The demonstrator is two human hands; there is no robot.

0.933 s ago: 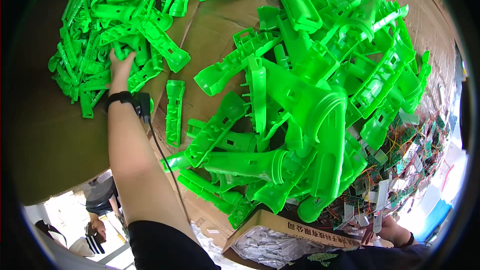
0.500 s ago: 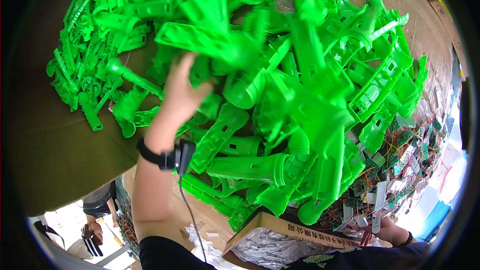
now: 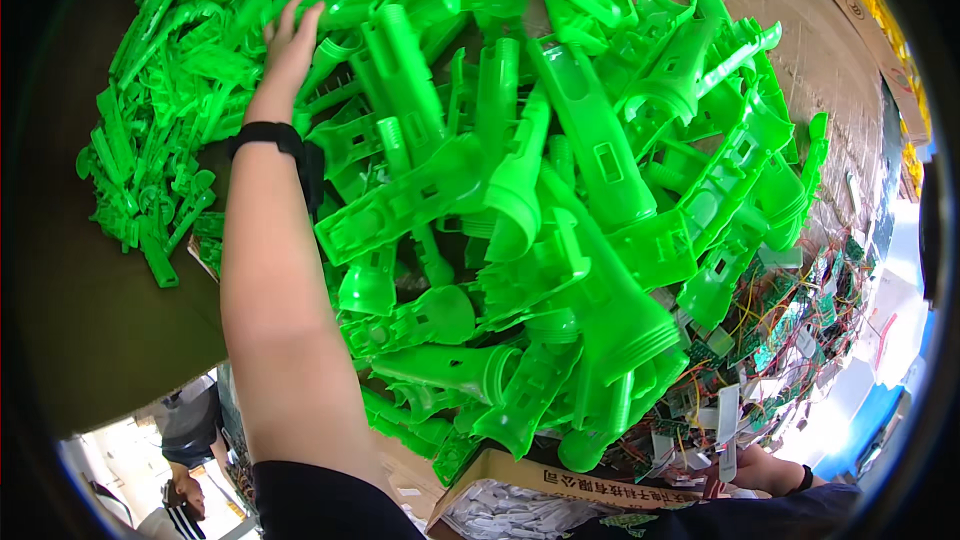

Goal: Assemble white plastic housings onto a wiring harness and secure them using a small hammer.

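Heaped in front of me are bright green plastic shell parts (image 3: 590, 130), shaped like hollow handles and flared tubes. My left hand (image 3: 290, 50) reaches over the far left of the heap, fingers spread and nothing held in them. Its fingertips lie at the line between the larger shells and a mass of smaller, thinner green pieces (image 3: 150, 130). A black wristband (image 3: 268, 138) circles that wrist. At the lower right, my right hand (image 3: 765, 470) is partly hidden, its fingers curled near the lower end of a white strip (image 3: 728, 430). Whether it grips the strip is unclear.
Wired circuit boards (image 3: 790, 340) lie tangled along the right side. Below the shells stands a cardboard box (image 3: 575, 475) of small white pieces (image 3: 515, 510). Another box with yellow contents (image 3: 850, 5) stands far right. A person (image 3: 190, 440) shows at the lower left.
My left hand has moved up and left from the middle of the heap. Shells that were blurred with motion now lie still. The view has shifted slightly; my right hand stays low.
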